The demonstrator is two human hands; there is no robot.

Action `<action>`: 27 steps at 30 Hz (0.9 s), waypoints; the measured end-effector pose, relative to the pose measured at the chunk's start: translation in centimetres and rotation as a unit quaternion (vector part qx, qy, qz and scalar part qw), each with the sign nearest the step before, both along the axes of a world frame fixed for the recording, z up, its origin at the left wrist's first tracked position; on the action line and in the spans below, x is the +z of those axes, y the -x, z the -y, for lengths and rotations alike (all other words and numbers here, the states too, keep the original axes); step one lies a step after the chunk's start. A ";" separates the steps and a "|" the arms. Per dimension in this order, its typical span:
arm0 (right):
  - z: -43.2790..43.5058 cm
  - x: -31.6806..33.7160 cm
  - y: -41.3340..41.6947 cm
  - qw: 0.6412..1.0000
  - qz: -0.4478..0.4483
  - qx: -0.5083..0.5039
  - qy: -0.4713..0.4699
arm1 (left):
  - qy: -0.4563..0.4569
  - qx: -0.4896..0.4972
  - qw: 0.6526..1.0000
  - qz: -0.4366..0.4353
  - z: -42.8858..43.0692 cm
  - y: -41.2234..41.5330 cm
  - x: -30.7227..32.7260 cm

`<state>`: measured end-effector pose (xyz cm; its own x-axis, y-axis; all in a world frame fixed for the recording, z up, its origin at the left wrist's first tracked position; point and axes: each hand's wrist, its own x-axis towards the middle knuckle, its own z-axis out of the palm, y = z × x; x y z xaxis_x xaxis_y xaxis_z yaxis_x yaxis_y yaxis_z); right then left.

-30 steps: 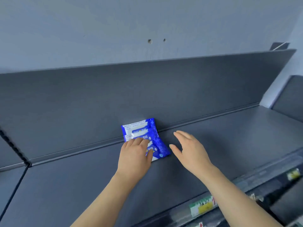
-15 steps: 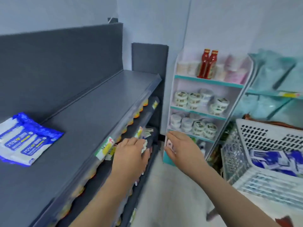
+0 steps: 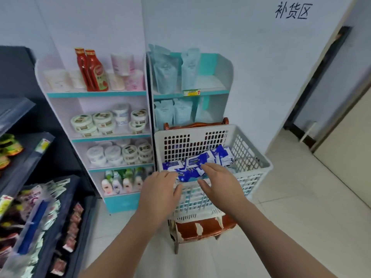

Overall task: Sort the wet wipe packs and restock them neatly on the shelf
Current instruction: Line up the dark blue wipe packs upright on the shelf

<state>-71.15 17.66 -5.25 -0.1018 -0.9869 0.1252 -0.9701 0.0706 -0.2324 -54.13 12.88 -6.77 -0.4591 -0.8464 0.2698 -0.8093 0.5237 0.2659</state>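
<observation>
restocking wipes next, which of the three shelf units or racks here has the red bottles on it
The white shelf unit with teal edges, left of the basket: two red bottles stand on its top shelf. The unit behind the basket holds pale pouches; the dark rack holds small packets.

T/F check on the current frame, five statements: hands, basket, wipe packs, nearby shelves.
1. Both hands, left hand and right hand, are empty. True.
2. The white basket sits on the floor. False: it rests on a brown stool.
3. Blue wet wipe packs lie in the basket. True.
4. The two red bottles are on the bottom shelf. False: top shelf.
5. The basket is empty. False: it holds packs.
</observation>
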 end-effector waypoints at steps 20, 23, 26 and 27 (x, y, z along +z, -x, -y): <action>21.1 -10.9 22.0 0.982 0.073 -0.075 -0.160 | -0.218 0.003 0.975 0.027 25.1 19.8 -12.9; 24.5 -13.6 23.4 0.977 0.087 -0.080 -0.177 | -0.273 -0.003 0.962 0.025 28.6 21.2 -16.0; 27.2 -16.1 24.7 0.972 0.100 -0.085 -0.195 | -0.319 -0.007 0.947 0.040 31.1 22.5 -18.9; 27.9 -16.9 25.0 0.971 0.102 -0.084 -0.200 | -0.333 -0.011 0.942 0.046 31.7 22.9 -19.9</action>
<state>-96.12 -10.24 -22.19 -0.2485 -0.9196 -0.3042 -0.8732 0.3486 -0.3406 -77.04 -18.80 -26.69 -0.4738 -0.8039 -0.3595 -0.8360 0.2823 0.4706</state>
